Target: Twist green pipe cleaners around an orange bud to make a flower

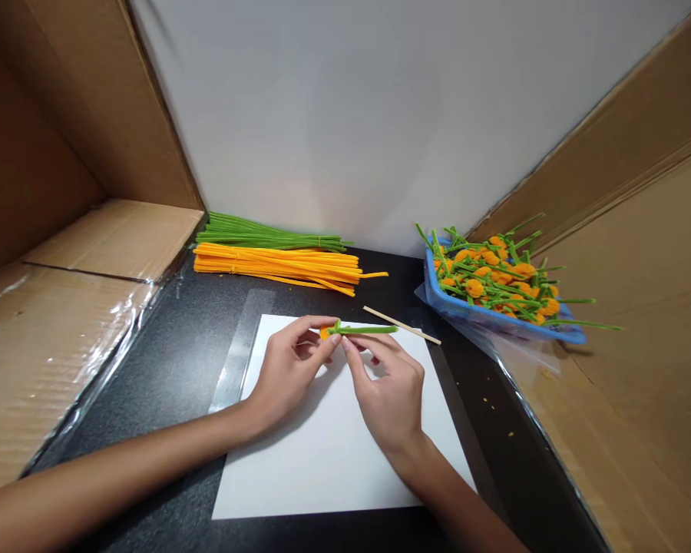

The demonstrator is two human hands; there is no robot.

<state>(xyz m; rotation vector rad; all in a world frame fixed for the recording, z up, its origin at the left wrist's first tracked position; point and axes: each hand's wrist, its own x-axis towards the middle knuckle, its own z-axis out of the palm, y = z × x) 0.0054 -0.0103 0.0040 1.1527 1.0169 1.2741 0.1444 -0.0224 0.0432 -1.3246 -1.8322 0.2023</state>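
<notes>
Above a white sheet of paper [322,468], my left hand [291,369] pinches the orange head of a small pipe-cleaner pumpkin [325,332] between thumb and fingers. Its green pipe-cleaner stem [374,329] points to the right. My right hand [388,384] is closed at the base of that stem, thumb and fingertips meeting near the left thumb. The fingers cover much of the orange part. Just beyond the right hand lies a thin wooden stick [401,325], slanting across the paper's far right corner.
Bundles of green pipe cleaners [265,233] and orange pipe cleaners [276,265] lie at the back. A blue basket [431,288] at the right holds many orange pieces with green stems sticking out. Cardboard walls [639,230] flank the black table [178,369]; orange bits [510,435] lie at right.
</notes>
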